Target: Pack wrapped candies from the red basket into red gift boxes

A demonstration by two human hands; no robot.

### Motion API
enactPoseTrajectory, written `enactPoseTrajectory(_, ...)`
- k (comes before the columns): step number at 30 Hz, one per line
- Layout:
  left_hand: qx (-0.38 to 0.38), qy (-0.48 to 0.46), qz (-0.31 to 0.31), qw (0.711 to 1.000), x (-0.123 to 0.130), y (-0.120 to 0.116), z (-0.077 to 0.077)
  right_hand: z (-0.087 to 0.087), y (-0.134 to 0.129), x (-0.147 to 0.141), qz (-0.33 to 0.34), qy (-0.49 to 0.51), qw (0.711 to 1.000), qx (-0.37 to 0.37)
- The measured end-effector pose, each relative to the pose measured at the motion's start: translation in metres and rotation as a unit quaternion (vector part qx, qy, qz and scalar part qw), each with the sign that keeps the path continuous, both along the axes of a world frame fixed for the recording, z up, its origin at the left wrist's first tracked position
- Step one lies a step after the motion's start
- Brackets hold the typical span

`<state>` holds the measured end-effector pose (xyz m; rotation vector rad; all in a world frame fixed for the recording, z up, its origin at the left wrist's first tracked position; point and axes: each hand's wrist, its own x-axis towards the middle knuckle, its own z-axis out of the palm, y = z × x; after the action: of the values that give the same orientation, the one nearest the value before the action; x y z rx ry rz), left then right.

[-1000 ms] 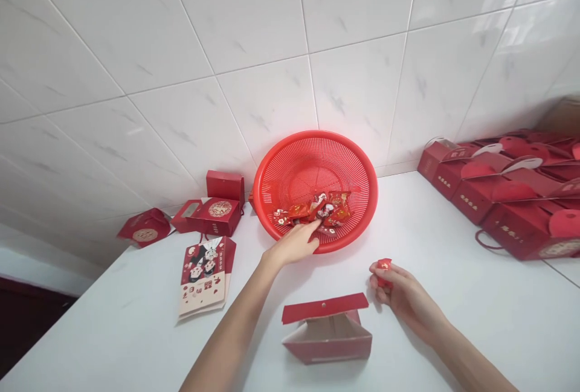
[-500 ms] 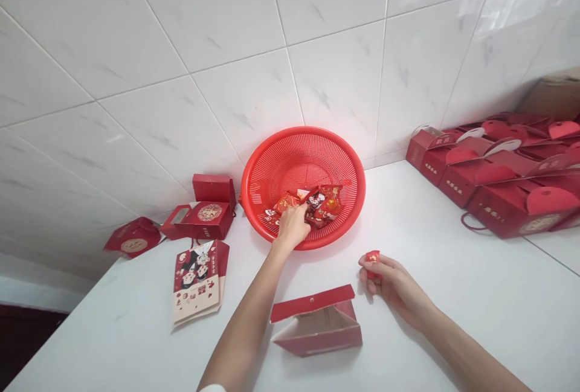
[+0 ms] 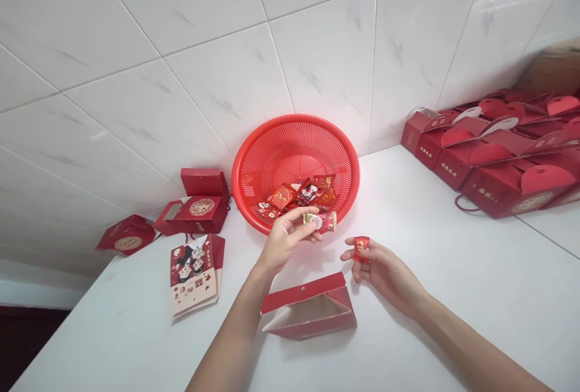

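Pinched in my left hand [image 3: 289, 236] is a red-and-gold wrapped candy [image 3: 322, 221], held over the near rim of a red plastic strainer basket [image 3: 254, 156]. Several more wrapped candies [image 3: 301, 192] lie at the bottom of that basket. My right hand [image 3: 385, 265] grips a small red wrapped candy [image 3: 361, 249] between thumb and fingers, just above the table. Between my forearms stands a red paper gift box [image 3: 312, 314] with its top open towards me; no contents show inside.
Folded red boxes [image 3: 206, 214] and a smaller red box [image 3: 129, 236] stand at the left by the tiled wall. A printed cream-and-red paper bag or box [image 3: 196, 274] lies in front of them. Rows of closed red gift boxes [image 3: 493, 162] fill the right back of the white table [image 3: 435, 223].
My left hand has come up out of the basket with a red-and-gold candy. My right hand still holds its small red candy, a little nearer the box. The view has shifted slightly.
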<state>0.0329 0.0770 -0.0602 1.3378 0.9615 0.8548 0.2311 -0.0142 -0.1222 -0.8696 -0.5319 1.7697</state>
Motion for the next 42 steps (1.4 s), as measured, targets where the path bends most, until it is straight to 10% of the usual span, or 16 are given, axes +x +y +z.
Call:
enactPoseTrajectory(11, 0.032, 0.099, -0.107, 0.989, 0.026, -0.028, -0.028, 0.004, 0.000, -0.002, -0.074, -0.005, 0.997, 0.028)
enactPoseTrajectory(20, 0.244, 0.207, 0.037, 0.947, -0.008, 0.016, 0.007, 0.005, 0.003, 0.000, -0.104, -0.007, 0.994, -0.045)
enactPoseTrajectory(28, 0.213, 0.435, -0.172, 0.858, -0.011, 0.053, 0.008, 0.002, 0.000, 0.000, -0.076, 0.001, 0.997, -0.031)
enactPoseTrajectory(42, 0.171, 0.539, -0.235, 0.790, -0.001, 0.069, 0.006, 0.004, 0.001, -0.002, -0.085, -0.001, 0.994, -0.072)
